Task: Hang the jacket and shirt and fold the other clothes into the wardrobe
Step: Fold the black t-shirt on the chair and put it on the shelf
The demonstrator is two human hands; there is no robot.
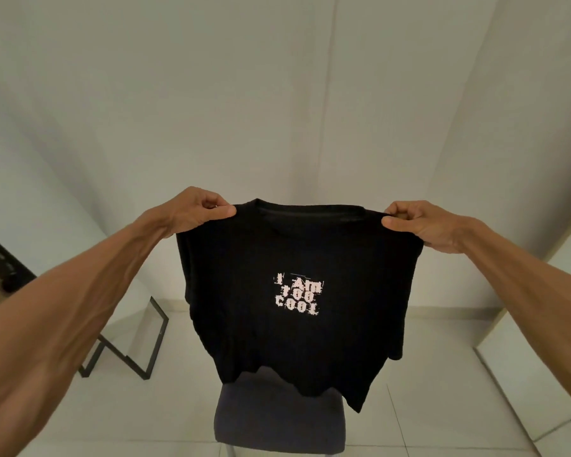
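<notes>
A black T-shirt with pale block lettering on its chest hangs spread out in front of me, print facing me. My left hand pinches its left shoulder and my right hand pinches its right shoulder, both arms stretched forward. The hem dangles just above a dark grey padded chair seat. No wardrobe interior, jacket or hanger shows in this view.
A black metal frame leg of a table stands on the white tiled floor at the left, with a dark tabletop at the far left edge. Plain white walls rise ahead. A white panel runs along the right side.
</notes>
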